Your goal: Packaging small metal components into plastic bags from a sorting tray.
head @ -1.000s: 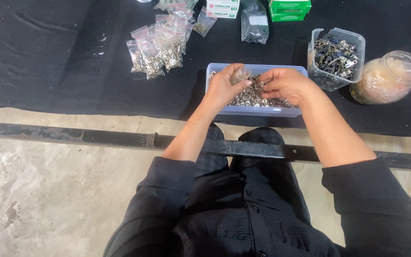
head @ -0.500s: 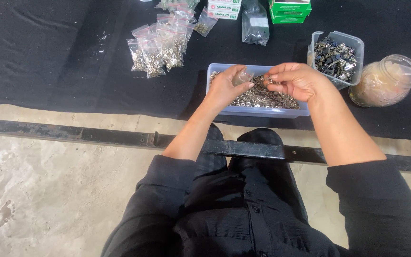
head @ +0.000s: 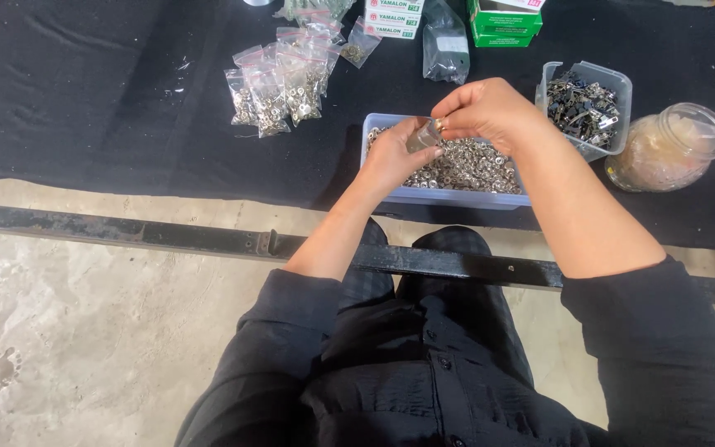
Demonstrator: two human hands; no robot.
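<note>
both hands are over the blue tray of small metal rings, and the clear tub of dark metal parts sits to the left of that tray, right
Not quite. In the head view the clear tub of dark metal parts sits to the right of the blue tray. Both hands, left and right, are over the tray.

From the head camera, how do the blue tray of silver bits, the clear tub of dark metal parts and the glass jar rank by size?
1. Blue tray, clearly the largest.
2. Clear tub and glass jar look about alike; I would not rank them.
</note>
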